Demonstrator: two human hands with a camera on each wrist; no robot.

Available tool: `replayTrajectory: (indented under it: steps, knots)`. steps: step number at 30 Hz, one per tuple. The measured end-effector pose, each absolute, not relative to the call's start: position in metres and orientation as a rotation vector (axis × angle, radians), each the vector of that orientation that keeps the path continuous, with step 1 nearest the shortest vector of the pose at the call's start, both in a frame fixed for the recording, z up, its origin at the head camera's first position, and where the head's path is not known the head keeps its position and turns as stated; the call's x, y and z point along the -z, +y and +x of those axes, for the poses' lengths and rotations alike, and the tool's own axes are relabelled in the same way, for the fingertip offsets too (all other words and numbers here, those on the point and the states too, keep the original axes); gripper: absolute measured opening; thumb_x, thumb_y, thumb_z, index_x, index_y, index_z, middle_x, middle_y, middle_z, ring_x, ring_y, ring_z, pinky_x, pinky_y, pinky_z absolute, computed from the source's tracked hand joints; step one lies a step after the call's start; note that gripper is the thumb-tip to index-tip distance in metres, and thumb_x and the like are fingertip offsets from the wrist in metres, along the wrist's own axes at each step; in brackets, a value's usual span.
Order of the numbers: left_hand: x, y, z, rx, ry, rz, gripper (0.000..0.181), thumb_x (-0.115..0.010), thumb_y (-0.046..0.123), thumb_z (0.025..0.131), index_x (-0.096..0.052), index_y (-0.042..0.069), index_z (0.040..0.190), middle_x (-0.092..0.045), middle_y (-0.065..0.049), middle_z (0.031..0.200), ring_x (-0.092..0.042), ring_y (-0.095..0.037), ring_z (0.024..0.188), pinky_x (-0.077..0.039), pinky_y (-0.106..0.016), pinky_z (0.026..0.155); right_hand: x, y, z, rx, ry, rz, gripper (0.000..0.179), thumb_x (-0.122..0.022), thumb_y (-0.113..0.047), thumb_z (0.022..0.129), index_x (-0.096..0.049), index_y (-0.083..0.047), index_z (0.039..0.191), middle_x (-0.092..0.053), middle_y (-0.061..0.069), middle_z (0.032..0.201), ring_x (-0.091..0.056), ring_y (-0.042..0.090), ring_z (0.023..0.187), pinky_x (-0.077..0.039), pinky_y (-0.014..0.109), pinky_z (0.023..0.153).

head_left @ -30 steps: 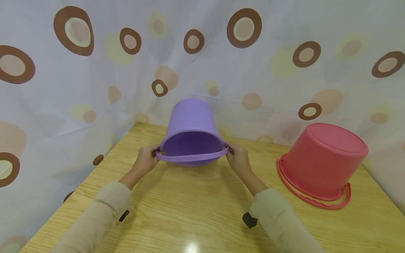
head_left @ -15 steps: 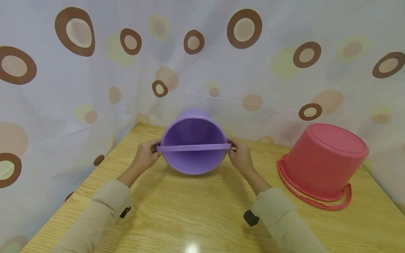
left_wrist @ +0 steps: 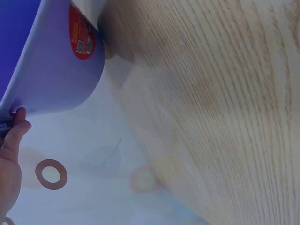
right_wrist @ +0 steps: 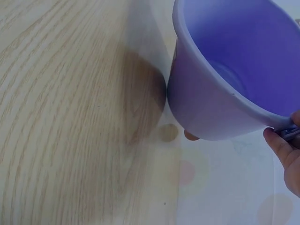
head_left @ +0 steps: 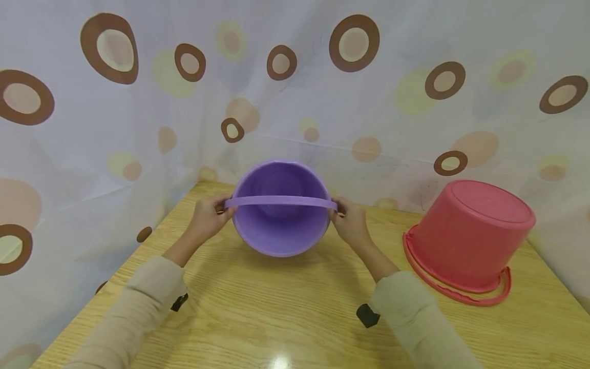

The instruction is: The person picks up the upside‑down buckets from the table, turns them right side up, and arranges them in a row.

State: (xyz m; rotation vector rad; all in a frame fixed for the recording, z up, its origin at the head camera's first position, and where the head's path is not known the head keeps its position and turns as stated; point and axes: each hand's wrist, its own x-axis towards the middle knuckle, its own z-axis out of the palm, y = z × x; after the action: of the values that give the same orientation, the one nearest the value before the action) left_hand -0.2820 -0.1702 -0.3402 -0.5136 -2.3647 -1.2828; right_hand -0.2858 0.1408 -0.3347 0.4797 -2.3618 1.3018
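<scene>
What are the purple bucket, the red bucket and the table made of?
The purple bucket looks like smooth plastic: thin and evenly coloured. The red bucket seems plastic too, with a soft sheen. The table shows grain and a glossy glare: maybe varnished wood, maybe wood-look laminate.

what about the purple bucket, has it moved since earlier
Yes: the purple bucket has tilted its mouth upward, its top now lower against the patterned backdrop.

The wood-grained counter (head_left: 276,297) bears an upside-down red bucket (head_left: 470,238) toward the right, its handle (head_left: 481,302) lying alongside.
</scene>
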Motion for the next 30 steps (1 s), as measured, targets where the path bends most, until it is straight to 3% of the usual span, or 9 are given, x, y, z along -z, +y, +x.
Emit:
replayTrajectory:
  steps: [10, 14, 21, 26, 30]
  knots:
    - [0.323, -0.172, -0.280, 1.236, -2.434, -0.413, 0.025, -0.062, 0.001, 0.085, -0.063, -0.015, 0.104, -0.066, -0.031, 0.098, -0.066, -0.039, 0.092, -0.057, -0.033, 0.074, 0.320, 0.137, -0.283, -1.245, -2.324, 0.452, 0.014, -0.061, 0.003, 0.083, -0.065, 0.013, 0.092, -0.067, 0.028, 0.088, -0.067, 0.037, 0.083, -0.056, 0.042, 0.076]
    - [0.316, -0.173, -0.281, 1.255, -2.420, -0.421, 0.023, -0.061, -0.001, 0.085, -0.063, -0.017, 0.102, -0.066, -0.031, 0.097, -0.066, -0.040, 0.092, -0.057, -0.030, 0.073, 0.316, 0.136, -0.283, -1.227, -2.322, 0.446, 0.011, -0.062, 0.003, 0.081, -0.065, 0.012, 0.086, -0.068, 0.027, 0.082, -0.066, 0.035, 0.077, -0.056, 0.041, 0.074]
    - [0.307, -0.174, -0.283, 1.262, -2.388, -0.427, 0.020, -0.061, -0.003, 0.083, -0.065, -0.017, 0.097, -0.066, -0.031, 0.094, -0.066, -0.040, 0.091, -0.056, -0.021, 0.070, 0.309, 0.136, -0.281, -1.192, -2.387, 0.406, 0.013, -0.062, -0.001, 0.082, -0.067, 0.010, 0.083, -0.068, 0.024, 0.078, -0.064, 0.025, 0.069, -0.048, 0.017, 0.059]
    - [0.304, -0.174, -0.282, 1.259, -2.408, -0.375, 0.021, -0.062, 0.000, 0.084, -0.065, -0.016, 0.097, -0.066, -0.031, 0.095, -0.065, -0.040, 0.092, -0.053, -0.013, 0.065, 0.302, 0.134, -0.277, -1.283, -2.435, 0.363, 0.016, -0.061, -0.003, 0.085, -0.067, 0.011, 0.089, -0.068, 0.026, 0.084, -0.065, 0.024, 0.073, -0.047, 0.013, 0.058]
    - [0.304, -0.174, -0.282, 1.314, -2.392, -0.346, 0.023, -0.062, -0.001, 0.085, -0.064, -0.016, 0.101, -0.065, -0.032, 0.097, -0.065, -0.040, 0.095, -0.051, -0.010, 0.066, 0.296, 0.133, -0.273, -1.426, -2.465, 0.311, 0.028, -0.061, -0.007, 0.088, -0.063, 0.009, 0.111, -0.067, 0.027, 0.102, -0.066, 0.029, 0.091, -0.052, 0.015, 0.070]
